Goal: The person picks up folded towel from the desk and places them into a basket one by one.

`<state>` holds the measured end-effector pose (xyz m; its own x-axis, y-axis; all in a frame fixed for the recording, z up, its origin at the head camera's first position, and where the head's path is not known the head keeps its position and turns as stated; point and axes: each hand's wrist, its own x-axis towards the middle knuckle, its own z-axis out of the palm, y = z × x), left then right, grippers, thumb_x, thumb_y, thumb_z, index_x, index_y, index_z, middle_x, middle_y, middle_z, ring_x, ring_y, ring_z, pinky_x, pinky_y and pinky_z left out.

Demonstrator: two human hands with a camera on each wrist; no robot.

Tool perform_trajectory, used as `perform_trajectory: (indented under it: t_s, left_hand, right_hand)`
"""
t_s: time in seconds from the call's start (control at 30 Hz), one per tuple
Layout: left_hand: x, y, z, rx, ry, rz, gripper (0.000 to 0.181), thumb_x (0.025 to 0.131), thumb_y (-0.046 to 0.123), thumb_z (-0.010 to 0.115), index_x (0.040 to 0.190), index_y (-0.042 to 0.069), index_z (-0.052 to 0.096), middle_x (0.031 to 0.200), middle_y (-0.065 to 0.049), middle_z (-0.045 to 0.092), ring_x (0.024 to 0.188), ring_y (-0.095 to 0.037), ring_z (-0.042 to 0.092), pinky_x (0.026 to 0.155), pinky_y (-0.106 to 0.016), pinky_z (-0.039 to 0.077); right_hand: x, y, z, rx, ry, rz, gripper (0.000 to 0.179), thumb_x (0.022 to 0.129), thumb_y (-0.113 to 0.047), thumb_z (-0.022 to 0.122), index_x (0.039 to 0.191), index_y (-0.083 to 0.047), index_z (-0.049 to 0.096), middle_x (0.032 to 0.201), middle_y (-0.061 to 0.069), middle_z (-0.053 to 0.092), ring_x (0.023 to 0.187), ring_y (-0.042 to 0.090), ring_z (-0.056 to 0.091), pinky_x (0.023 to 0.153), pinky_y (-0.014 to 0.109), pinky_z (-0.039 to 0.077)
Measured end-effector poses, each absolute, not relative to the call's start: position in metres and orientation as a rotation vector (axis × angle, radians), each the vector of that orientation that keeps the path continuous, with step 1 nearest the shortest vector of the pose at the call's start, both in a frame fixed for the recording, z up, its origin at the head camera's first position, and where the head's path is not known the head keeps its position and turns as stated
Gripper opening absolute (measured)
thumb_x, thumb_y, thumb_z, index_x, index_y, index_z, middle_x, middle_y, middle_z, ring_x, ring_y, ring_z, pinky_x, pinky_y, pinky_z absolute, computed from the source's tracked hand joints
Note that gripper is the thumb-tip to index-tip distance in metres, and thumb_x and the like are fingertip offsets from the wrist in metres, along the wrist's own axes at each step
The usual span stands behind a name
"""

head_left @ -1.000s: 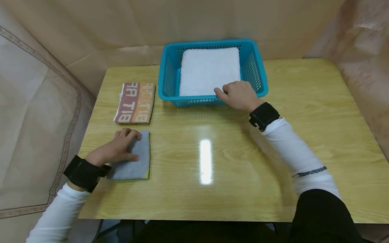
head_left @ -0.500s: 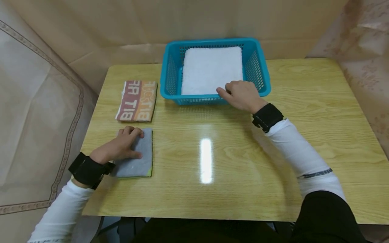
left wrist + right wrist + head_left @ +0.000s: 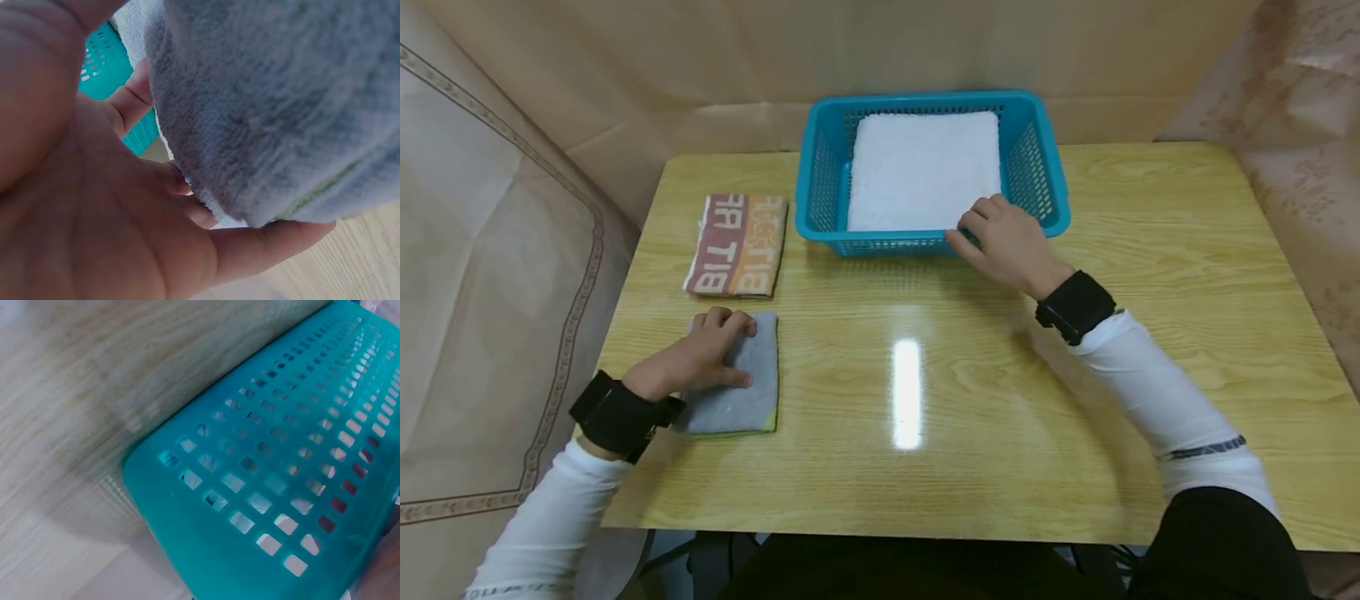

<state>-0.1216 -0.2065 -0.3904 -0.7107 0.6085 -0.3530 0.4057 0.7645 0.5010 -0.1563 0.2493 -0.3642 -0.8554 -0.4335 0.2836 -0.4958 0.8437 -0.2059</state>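
Note:
My left hand (image 3: 703,358) rests on a folded grey towel (image 3: 760,367) with a green edge, thumb spread to the right. In the left wrist view its fingers lie along the grey towel's edge. At the front rim of a blue-green plastic basket (image 3: 820,167) is my right hand (image 3: 1007,250); its fingers bend over the rim while the thumb stays at the front. Through the basket's holes in the right wrist view, reddish patches like fingers show behind the wall. A folded white towel (image 3: 925,167) lies in the basket.
A folded maroon and orange towel (image 3: 737,246) with pale lettering lies beyond the grey one, left of the basket. The wood-grain table (image 3: 1037,417) has cloth-like hangings behind it and at both sides. Its front edge is close to the person's body.
My right hand has shifted slightly right along the basket rim, its fingers reaching further over and a gap showing beside the thumb. My left hand stays on the grey towel.

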Motion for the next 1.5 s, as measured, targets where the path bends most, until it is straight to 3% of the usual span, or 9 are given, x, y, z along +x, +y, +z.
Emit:
perform_trajectory:
  t_s: [0.2, 0.33, 0.83, 1.27, 1.5]
  left_hand:
    - [-0.122, -0.205, -0.390, 0.762, 2.449, 0.549, 0.052, 0.088, 0.021, 0.077, 0.123, 0.008, 0.041, 0.127, -0.028, 0.032, 0.112, -0.045, 0.030, 0.088, -0.056, 0.033]
    - [-0.123, -0.202, -0.390, 0.775, 2.454, 0.549, 0.052, 0.088, 0.019, 0.077, 0.124, 0.007, 0.041, 0.127, -0.027, 0.032, 0.112, -0.045, 0.029, 0.088, -0.056, 0.033]
    - [-0.124, -0.199, -0.391, 0.798, 2.465, 0.535, 0.052, 0.087, 0.016, 0.078, 0.123, 0.006, 0.043, 0.125, -0.028, 0.035, 0.112, -0.045, 0.031, 0.089, -0.057, 0.033]
    - [-0.123, -0.194, -0.391, 0.815, 2.468, 0.533, 0.052, 0.087, 0.019, 0.079, 0.122, 0.008, 0.043, 0.128, -0.029, 0.035, 0.114, -0.045, 0.032, 0.090, -0.058, 0.034]
    - [-0.122, -0.189, -0.394, 0.850, 2.475, 0.536, 0.052, 0.086, 0.019, 0.079, 0.122, 0.008, 0.044, 0.129, -0.028, 0.035, 0.115, -0.046, 0.033, 0.091, -0.059, 0.035]
  right_hand:
    - [-0.144, 0.250, -0.368, 0.828, -2.730, 0.372, 0.045, 0.100, -0.027, 0.061, 0.134, 0.001, 0.057, 0.133, 0.025, 0.055, 0.131, 0.043, 0.043, 0.109, 0.055, 0.034]
    - [-0.141, 0.251, -0.370, 0.833, -2.715, 0.367, 0.056, 0.098, -0.026, 0.063, 0.146, -0.003, 0.047, 0.144, 0.026, 0.046, 0.139, 0.045, 0.033, 0.116, 0.055, 0.025]
    - [-0.116, 0.252, -0.388, 0.812, -2.838, 0.278, 0.071, 0.100, -0.034, 0.059, 0.158, -0.009, 0.027, 0.163, 0.023, 0.013, 0.150, 0.045, 0.001, 0.117, 0.062, 0.005]
    - [-0.094, 0.246, -0.389, 0.879, -2.879, 0.329, 0.074, 0.101, -0.037, 0.057, 0.160, -0.012, 0.020, 0.165, 0.021, 0.004, 0.150, 0.045, 0.000, 0.119, 0.057, 0.001]
    - [-0.088, 0.240, -0.392, 0.940, -2.829, 0.311, 0.075, 0.097, -0.034, 0.063, 0.158, -0.009, 0.027, 0.163, 0.024, 0.010, 0.149, 0.048, 0.005, 0.116, 0.063, 0.012]
